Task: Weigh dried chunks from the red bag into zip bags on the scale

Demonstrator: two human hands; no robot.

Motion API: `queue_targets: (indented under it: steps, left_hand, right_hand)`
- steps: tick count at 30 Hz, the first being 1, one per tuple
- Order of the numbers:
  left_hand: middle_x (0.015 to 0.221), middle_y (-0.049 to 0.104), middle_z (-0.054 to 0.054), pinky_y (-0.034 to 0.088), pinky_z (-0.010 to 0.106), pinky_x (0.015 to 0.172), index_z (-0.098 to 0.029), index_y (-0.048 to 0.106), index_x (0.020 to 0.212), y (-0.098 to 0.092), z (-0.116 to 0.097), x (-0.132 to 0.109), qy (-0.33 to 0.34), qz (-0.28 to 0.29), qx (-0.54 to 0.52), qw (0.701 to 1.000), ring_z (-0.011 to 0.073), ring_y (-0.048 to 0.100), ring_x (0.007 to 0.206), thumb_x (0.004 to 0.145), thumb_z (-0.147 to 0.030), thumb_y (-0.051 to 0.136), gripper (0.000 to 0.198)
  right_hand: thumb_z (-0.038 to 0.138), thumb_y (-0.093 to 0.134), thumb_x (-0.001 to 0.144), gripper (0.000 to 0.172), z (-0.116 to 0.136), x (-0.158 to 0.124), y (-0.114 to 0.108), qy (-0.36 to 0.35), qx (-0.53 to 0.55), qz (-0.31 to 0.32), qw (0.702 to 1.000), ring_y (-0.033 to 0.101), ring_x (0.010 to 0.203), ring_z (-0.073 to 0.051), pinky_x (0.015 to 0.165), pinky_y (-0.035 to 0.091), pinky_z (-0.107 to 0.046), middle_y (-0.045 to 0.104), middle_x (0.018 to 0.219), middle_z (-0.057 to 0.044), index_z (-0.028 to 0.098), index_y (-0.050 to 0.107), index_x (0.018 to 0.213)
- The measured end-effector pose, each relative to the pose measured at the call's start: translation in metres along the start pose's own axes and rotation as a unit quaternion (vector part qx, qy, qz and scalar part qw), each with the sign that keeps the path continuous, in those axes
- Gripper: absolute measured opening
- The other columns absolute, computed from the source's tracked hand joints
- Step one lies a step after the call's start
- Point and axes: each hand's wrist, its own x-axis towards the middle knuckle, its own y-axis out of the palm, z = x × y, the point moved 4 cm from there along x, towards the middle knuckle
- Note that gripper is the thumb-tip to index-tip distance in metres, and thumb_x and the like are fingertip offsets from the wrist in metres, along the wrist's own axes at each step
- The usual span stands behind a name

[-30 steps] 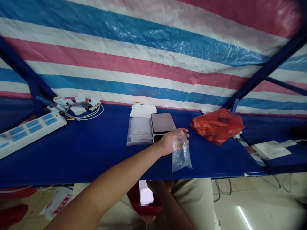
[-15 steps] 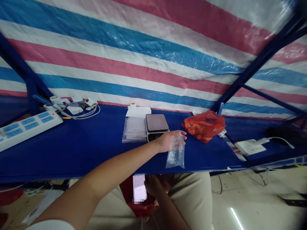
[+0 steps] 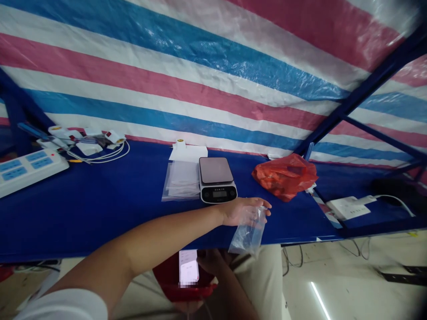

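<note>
My left hand (image 3: pixel 245 212) reaches over the front of the blue table, holding a clear plastic bag (image 3: pixel 247 235) that hangs down past the table edge. The bag looks limp, with nothing I can make out inside. Just behind the hand stands a digital kitchen scale (image 3: pixel 218 180) with a bare platform. Below the table edge, my right hand (image 3: pixel 209 263) is in shadow beside a phone (image 3: pixel 188 267) with a lit screen. Its fingers are too dark to tell whether they grip the phone. Something red (image 3: pixel 167 275) is under the phone, between the legs.
A stack of flat clear bags (image 3: pixel 182 180) and a white sheet (image 3: pixel 188 153) lie left of the scale. A filled red plastic bag (image 3: pixel 285 175) sits to its right. Power strips (image 3: pixel 33 169), plugs and cables (image 3: pixel 95 144) occupy the left end; a white power strip (image 3: pixel 350 208) lies far right.
My left hand and its bag have moved toward the front edge and slightly right, away from the scale, uncovering its display. The view has shifted. My right hand stays beside the phone.
</note>
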Motion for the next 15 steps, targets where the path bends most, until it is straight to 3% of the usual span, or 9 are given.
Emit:
queue_targets:
  steps: [5, 15]
  left_hand:
    - [0.104, 0.062, 0.006, 0.047, 0.037, 0.086, -0.019, 0.069, 0.106, 0.0015, 0.0001, 0.0008, -0.002, -0.004, -0.002, 1.0, 0.0189, 0.062, 0.091, 0.071, -0.042, 0.078, 0.042]
    - [0.101, 0.063, 0.005, 0.047, 0.035, 0.082, -0.02, 0.07, 0.103, -0.0035, 0.0032, 0.0025, 0.003, -0.025, -0.004, 1.0, 0.0184, 0.063, 0.088, 0.068, -0.043, 0.079, 0.043]
  right_hand:
    - [0.024, 0.069, 0.072, 0.019, 0.0063, -0.0008, -0.0062, 0.035, -0.015, 0.035, 0.999, 0.066, 0.09, -0.026, 0.085, 0.047, -0.035, 0.073, 0.09, -0.008, 0.022, 0.075, 0.089]
    - [0.023, 0.068, 0.073, 0.025, 0.0073, -0.0019, 0.0026, 0.035, 0.012, 0.054, 0.998, 0.069, 0.095, -0.026, 0.084, 0.048, -0.034, 0.075, 0.096, -0.007, 0.023, 0.076, 0.097]
